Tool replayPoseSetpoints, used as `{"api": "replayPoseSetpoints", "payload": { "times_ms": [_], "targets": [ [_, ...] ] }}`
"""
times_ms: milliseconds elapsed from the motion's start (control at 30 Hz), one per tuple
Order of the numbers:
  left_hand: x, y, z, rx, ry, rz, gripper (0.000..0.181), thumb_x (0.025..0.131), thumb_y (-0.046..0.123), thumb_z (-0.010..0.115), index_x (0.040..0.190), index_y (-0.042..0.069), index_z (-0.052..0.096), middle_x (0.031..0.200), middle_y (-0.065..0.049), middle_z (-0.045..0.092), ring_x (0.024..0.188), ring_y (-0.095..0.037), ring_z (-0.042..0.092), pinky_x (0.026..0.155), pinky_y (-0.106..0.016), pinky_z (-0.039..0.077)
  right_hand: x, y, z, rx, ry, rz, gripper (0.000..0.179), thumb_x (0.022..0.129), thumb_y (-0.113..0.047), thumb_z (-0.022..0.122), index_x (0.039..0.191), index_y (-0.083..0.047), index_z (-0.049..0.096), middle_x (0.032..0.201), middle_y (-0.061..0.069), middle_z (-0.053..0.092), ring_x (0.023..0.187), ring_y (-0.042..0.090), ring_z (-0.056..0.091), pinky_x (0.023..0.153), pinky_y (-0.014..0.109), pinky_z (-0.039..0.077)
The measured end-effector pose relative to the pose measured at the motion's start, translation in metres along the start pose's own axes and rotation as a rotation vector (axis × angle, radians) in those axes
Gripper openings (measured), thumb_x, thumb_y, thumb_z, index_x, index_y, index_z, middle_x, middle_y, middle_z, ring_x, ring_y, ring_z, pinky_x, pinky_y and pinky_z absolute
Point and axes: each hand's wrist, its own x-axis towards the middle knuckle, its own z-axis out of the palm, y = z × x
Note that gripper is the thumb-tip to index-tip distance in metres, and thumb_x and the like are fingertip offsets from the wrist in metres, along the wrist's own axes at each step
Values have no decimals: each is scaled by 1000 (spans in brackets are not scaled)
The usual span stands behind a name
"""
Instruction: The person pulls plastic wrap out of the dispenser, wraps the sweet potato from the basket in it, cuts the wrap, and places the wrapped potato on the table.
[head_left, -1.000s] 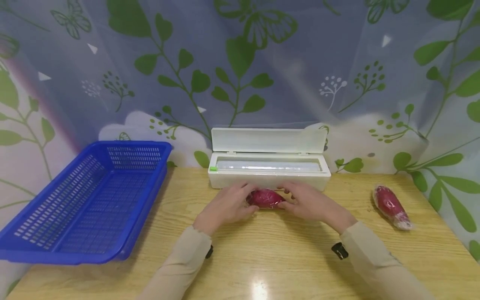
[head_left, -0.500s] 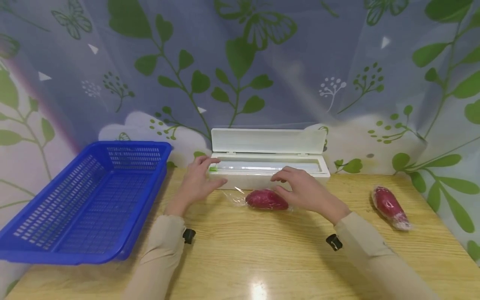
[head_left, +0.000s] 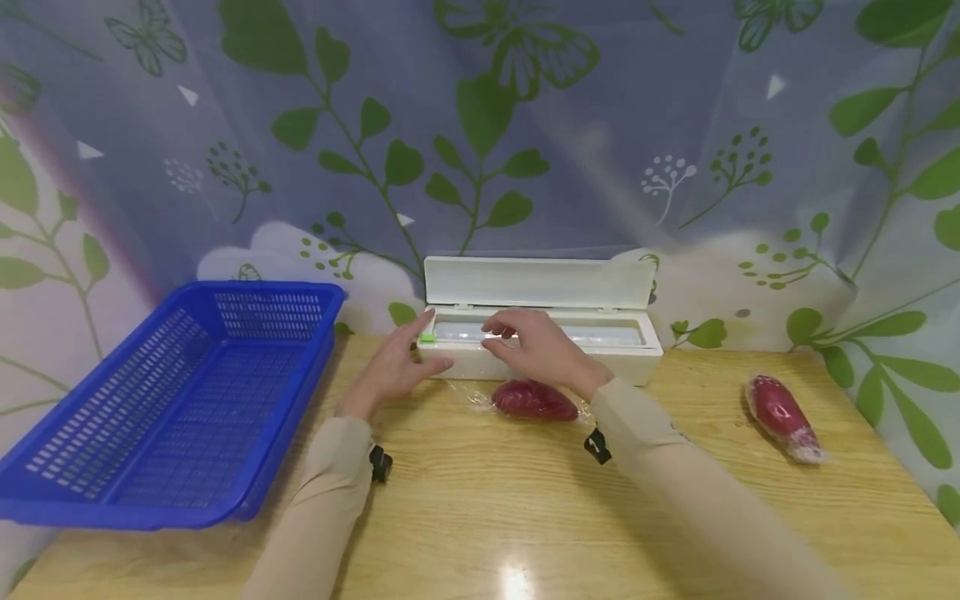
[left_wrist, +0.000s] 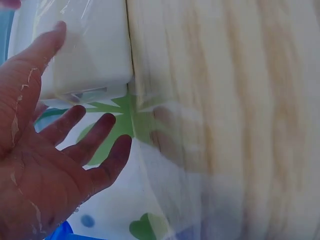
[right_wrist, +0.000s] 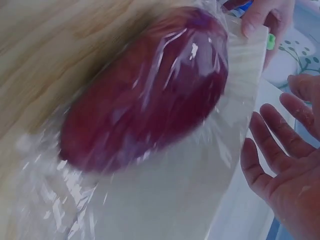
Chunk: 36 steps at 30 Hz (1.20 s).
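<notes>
A white cling film dispenser (head_left: 540, 364) stands with its lid raised, the film roll (head_left: 607, 335) showing inside and a green slider (head_left: 427, 338) at its left end. My left hand (head_left: 392, 367) is at that end, thumb near the front wall, fingers spread and holding nothing. Over the dispenser's opening is my right hand (head_left: 542, 346), its fingers loosely bent and nothing between them. Just in front of the box lies an oval red-purple vegetable (head_left: 534, 401), with clear film (right_wrist: 55, 200) over it and spreading out on both sides.
A second red-purple vegetable (head_left: 783, 417), wrapped in film, lies on the right of the wooden table (head_left: 487, 517). To the left stands a blue plastic basket (head_left: 247, 492). A patterned curtain (head_left: 600, 167) hangs right behind the dispenser.
Both hands have let go of the vegetable in front of the box. My left hand moved left to the dispenser's end; my right hand moved up and left over the opening.
</notes>
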Motion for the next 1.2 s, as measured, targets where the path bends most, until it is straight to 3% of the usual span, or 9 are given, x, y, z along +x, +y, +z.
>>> {"api": "replayPoseSetpoints", "payload": {
  "times_ms": [233, 500, 733, 1000, 1200],
  "targets": [
    [3, -3, -1, -54, -4, 5, 90, 91, 40, 76, 163, 22, 26, 168, -12, 31, 141, -41, 49, 119, -58, 37, 25, -7, 17, 82, -29, 57, 34, 100, -31, 65, 123, -7, 70, 120, 10, 71, 108, 25, 67, 97, 42, 55],
    [3, -7, 0, -106, -2, -30, 88, 89, 40, 79, 162, 25, 31, 165, -14, 36, 135, -40, 56, 112, -55, 46, 45, -15, 41, 87, -26, 112, 35, 96, -35, 70, 124, -14, 73, 116, 13, 65, 105, 28, 64, 93, 41, 55],
    [3, -11, 0, -143, 0, -54, 85, 88, 40, 79, 160, 28, 34, 164, -15, 38, 131, -39, 59, 105, -54, 51, 50, -18, 50, 60, -4, 129, 30, 96, -35, 69, 119, -18, 76, 115, 13, 63, 103, 28, 62, 86, 41, 54],
    [4, -11, -2, -205, -5, -72, 83, 89, 37, 79, 160, 30, 35, 160, -17, 42, 126, -37, 64, 95, -46, 58, 48, -19, 56, -58, 48, 88, 24, 98, -39, 66, 111, -23, 78, 127, 12, 60, 118, 32, 53, 96, 53, 44],
    [4, -11, -3, -221, 4, -57, 83, 89, 33, 80, 159, 27, 37, 155, -19, 48, 121, -37, 67, 92, -42, 59, 48, -20, 52, -47, 26, 124, 22, 97, -37, 64, 108, -22, 76, 137, 11, 54, 128, 33, 46, 99, 55, 39]
  ]
}}
